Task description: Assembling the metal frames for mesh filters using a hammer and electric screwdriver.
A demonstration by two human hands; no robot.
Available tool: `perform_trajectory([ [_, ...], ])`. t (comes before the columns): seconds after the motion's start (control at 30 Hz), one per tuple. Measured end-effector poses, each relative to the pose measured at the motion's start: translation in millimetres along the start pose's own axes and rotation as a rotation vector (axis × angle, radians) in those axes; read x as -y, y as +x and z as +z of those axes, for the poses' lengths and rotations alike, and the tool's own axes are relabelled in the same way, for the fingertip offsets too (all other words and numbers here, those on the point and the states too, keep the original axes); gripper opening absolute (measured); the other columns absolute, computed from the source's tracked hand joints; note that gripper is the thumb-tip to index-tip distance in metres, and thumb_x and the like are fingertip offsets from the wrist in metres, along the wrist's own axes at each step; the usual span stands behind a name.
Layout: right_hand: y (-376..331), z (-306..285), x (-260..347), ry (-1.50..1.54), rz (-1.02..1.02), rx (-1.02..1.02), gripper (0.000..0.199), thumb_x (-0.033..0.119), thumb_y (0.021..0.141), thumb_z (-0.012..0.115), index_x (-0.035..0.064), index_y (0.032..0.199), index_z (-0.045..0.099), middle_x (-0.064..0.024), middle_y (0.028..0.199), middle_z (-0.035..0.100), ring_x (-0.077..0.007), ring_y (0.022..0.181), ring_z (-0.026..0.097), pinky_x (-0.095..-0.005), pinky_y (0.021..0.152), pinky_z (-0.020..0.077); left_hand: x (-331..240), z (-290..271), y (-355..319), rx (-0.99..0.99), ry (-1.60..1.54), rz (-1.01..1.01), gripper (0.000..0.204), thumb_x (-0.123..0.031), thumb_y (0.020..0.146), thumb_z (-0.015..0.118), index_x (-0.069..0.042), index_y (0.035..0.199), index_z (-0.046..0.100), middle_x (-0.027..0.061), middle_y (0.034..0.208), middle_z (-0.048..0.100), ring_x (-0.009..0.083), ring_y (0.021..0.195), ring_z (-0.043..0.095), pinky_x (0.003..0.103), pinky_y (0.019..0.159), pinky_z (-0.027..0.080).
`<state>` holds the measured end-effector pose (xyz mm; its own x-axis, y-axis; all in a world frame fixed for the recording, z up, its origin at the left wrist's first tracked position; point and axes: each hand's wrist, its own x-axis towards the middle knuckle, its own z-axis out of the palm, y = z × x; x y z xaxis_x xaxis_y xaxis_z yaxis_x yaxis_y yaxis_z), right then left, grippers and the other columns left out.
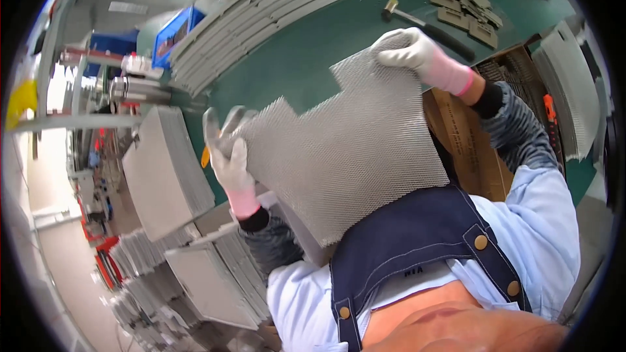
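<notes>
A silver-grey expanded-metal mesh sheet with a notched upper edge (345,150) is held up at a slant before the wearer's dark navy apron (417,221), above the edge of a green work surface (313,45). Its upper right corner is pinched between the thumb and fingers of the right hand (417,55), gloved in white with a pink cuff; the right arm is bent, with the wrist turned inward. The left hand (229,153), gloved alike, is placed at the sheet's left corner, fingers spread and thumb raised; whether the corner is gripped or merely supported cannot be told. Beneath the right forearm, a brown cardboard carton (466,150) is seen, with grey lattice-like pieces (518,68) inside. On its side, dark printing is borne, too small to be read. Beyond the sheet, a black-handled hammer (447,39) is laid near a pile of flat beige pieces (466,6). At the far left, reddish-brown contents, not clearly made out, are held in a blue plastic bin (193,19).
</notes>
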<state>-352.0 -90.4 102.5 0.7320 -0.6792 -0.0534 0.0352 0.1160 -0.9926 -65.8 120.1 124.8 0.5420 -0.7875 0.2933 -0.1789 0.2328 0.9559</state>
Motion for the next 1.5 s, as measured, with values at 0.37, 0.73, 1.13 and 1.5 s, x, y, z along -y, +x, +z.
perform_trajectory([
  [0.37,24,-3,-2,-0.335,-0.117,0.072,0.025,0.021,0.085,0.069,-0.0016,0.094,0.069,-0.0066,0.078,0.069,-0.0096,0.071,0.060,-0.0248,0.067,0.0504,9,73,42,0.617,0.708,-0.187,0.017,-0.010,0.081,0.065,0.003,0.091,0.068,0.0094,0.063,0.061,0.0103,0.053,0.055,0.025,0.053,0.045],
  [0.73,96,-350,-24,-1.465,0.624,-0.777,0.048,0.036,0.074,0.069,-0.0002,0.106,0.066,-0.0239,0.111,0.063,-0.0357,0.104,0.062,-0.0399,0.089,0.0493,68,77,54,0.585,1.012,0.073,0.018,-0.021,0.085,0.061,-0.005,0.092,0.067,0.0134,0.086,0.067,0.0300,0.080,0.064,0.037,0.074,0.050],
  [1.13,122,-163,8,-0.846,-0.458,-0.161,0.039,0.009,0.087,0.058,0.0022,0.126,0.054,-0.0055,0.100,0.068,-0.0123,0.094,0.063,-0.0257,0.084,0.0491,96,86,44,0.481,1.011,0.063,0.051,-0.019,0.080,0.068,-0.007,0.126,0.052,0.0120,0.082,0.067,0.0294,0.073,0.066,0.035,0.065,0.052],
  [1.5,165,63,-2,-0.951,-0.030,0.722,0.027,0.007,0.081,0.062,-0.0090,0.102,0.058,-0.0136,0.090,0.061,-0.0172,0.068,0.061,-0.0293,0.064,0.0515,82,84,19,0.514,1.207,0.258,0.064,-0.017,0.082,0.063,-0.024,0.141,0.038,0.0066,0.074,0.056,0.0238,0.059,0.060,0.037,0.050,0.049],
])
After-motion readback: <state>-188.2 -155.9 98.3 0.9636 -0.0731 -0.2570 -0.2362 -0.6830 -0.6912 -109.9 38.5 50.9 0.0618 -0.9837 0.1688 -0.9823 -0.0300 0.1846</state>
